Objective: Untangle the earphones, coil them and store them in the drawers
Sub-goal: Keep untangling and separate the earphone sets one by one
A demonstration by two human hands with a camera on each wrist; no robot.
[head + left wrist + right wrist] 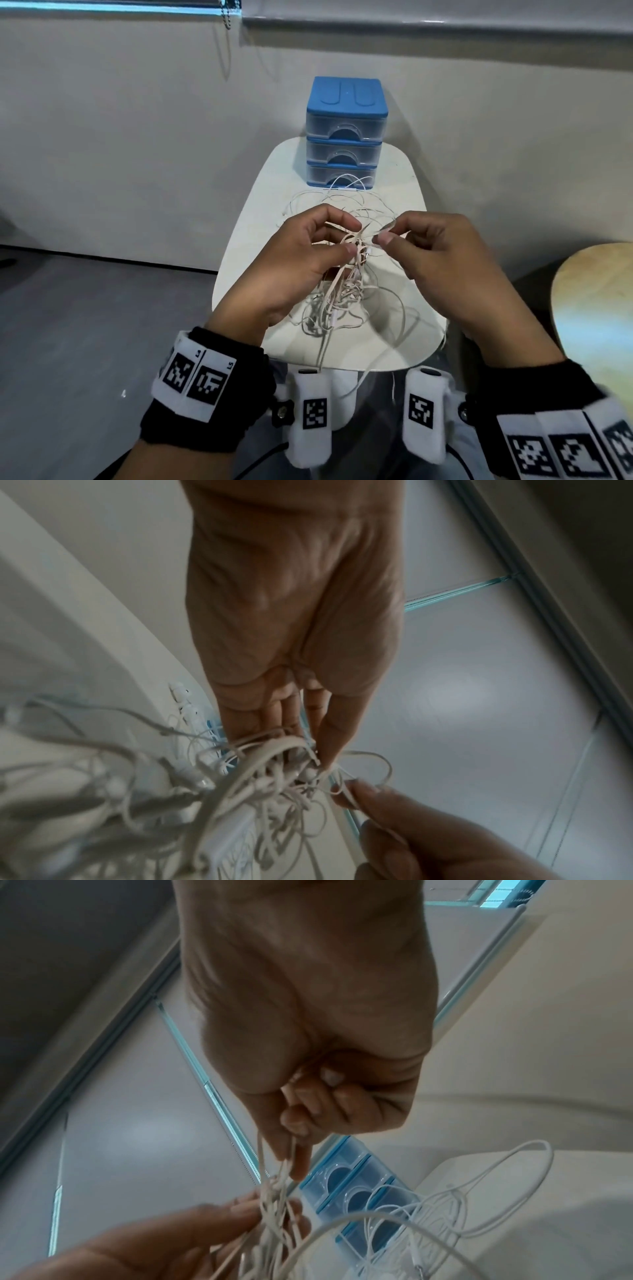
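— Several cords in one knot, so what could go wrong from here?

— Pulling hard would likely tighten it. The earphones (342, 274) are a tangled bundle lifted just above the table (253, 240), loose loops trailing down onto it and toward the drawers (344, 137), which stand shut at the far end. A snagged loop could drag the rest off the near edge.

— How are the hands placed?

— Both raised over the table, facing each other, close together. The left hand (294, 263) curls round the clump, thumb and forefinger pinching strands. The right hand (442, 253) pinches a single strand between thumb and forefinger, other fingers (329, 1096) curled in, drawing it sideways out of the knot
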